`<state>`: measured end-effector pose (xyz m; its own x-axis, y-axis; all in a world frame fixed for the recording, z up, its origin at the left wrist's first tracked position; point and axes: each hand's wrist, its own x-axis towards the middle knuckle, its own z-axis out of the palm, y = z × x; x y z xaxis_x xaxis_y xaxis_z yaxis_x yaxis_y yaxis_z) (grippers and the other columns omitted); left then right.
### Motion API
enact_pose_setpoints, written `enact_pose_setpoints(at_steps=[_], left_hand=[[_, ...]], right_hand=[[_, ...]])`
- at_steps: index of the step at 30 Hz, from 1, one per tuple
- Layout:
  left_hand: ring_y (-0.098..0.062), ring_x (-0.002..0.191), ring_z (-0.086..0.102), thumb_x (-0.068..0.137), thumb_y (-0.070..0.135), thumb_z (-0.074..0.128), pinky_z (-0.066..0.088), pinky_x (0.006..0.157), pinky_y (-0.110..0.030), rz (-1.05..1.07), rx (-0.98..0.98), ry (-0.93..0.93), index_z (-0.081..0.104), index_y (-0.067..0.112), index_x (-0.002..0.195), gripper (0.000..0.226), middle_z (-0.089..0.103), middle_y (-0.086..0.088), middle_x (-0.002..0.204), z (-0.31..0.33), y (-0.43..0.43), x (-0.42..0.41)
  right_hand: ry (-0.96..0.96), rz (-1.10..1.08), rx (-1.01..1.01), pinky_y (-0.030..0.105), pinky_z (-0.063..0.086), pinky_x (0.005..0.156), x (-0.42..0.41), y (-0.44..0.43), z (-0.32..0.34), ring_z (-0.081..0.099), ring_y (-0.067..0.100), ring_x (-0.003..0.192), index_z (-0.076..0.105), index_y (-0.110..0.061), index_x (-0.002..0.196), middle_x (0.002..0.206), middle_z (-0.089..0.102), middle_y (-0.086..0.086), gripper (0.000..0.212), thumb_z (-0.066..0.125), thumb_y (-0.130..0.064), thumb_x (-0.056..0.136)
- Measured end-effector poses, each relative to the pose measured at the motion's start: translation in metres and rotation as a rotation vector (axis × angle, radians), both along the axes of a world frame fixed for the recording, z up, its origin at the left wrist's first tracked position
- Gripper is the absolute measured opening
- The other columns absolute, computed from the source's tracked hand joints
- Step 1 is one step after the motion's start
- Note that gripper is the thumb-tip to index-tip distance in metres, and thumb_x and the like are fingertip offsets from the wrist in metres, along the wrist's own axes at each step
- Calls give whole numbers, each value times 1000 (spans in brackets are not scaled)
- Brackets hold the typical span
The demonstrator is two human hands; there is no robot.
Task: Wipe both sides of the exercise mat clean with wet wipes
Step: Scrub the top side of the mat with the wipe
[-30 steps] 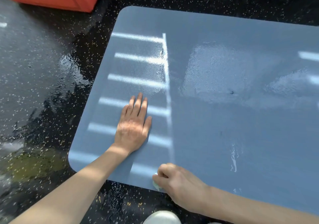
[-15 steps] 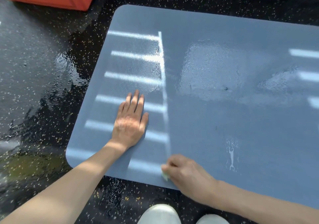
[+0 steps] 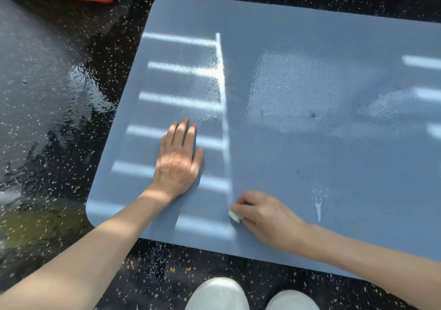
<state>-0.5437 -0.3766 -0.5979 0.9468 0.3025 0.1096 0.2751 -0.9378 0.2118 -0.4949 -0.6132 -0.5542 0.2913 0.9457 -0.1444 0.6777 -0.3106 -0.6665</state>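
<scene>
The exercise mat [image 3: 310, 166], spread on the floor [image 3: 59, 94] across the centre and right of the frame, is pinned by the flat, straight-fingered left hand [image 3: 177, 161]. This is probably so that it cannot slide while the wet wipe [image 3: 235, 216], pinched in the grip of the right hand [image 3: 265, 216], is rubbed near its lower edge.

wet wipe [image 3: 235, 216] mostly under the right hand [image 3: 267, 216]; exercise mat [image 3: 310, 166] off-frame at right
</scene>
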Motion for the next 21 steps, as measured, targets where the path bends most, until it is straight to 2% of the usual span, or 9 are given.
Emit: enact_pose_setpoints(at_steps=[2,5,7,10,11,13,16,19,21], left_hand=[[-44,123,43,95,23,40,31,111,-49,6,-55,-19,50,-3,132,46,46,-26,138,4,1,6],[-44,122,45,96,26,40,36,106,-51,-19,-127,-23,51,-3,132,48,47,-25,138,11,3,23],[-44,129,43,93,29,36,37,107,-53,8,-157,14,50,-2,136,54,46,-24,143,13,6,42],[-43,133,42,91,28,37,29,113,-49,5,-141,15,51,-2,136,56,46,-23,144,10,11,71],[-43,132,44,93,27,38,27,114,-46,-15,-116,-5,51,-2,135,54,47,-23,144,7,12,78],[-41,132,44,96,27,39,24,112,-44,-56,-72,-41,50,-2,136,51,46,-22,145,7,16,93],[-35,145,28,97,32,31,17,115,-43,-16,-85,4,38,5,147,58,31,-15,158,16,24,120],[-36,148,20,94,37,24,13,119,-43,32,-86,58,34,8,151,64,25,-13,161,15,33,147],[-38,145,24,93,41,17,13,119,-42,-19,-50,68,35,6,150,69,26,-16,159,12,38,159]], right_hand=[[-64,-164,58,27,47,48,17,10,-5,54,25,62,66,-7,85,80,57,6,15,54,-4,77],[27,74,-2,26,43,50,1,3,4,51,22,65,64,-11,87,83,55,4,9,58,-8,80],[-25,170,1,24,39,50,16,7,3,52,23,66,63,-9,86,82,55,6,7,63,-6,80],[-175,-181,98,31,47,51,68,34,-10,56,31,66,67,-3,89,82,58,11,18,50,-5,82],[-188,-205,107,31,47,51,72,37,-11,56,31,65,68,-2,88,81,58,12,24,45,-6,83],[-153,-83,102,32,47,52,60,32,-10,53,30,66,67,-2,88,82,57,12,24,44,-8,84],[-138,78,77,33,49,52,70,32,-3,55,29,66,67,-3,88,83,58,12,16,52,-7,83],[-276,-219,149,36,50,52,114,54,-14,56,33,65,68,0,91,82,57,15,19,52,-3,82],[-255,-194,139,38,50,53,106,52,-16,54,33,66,66,1,91,83,57,16,23,45,-4,83]])
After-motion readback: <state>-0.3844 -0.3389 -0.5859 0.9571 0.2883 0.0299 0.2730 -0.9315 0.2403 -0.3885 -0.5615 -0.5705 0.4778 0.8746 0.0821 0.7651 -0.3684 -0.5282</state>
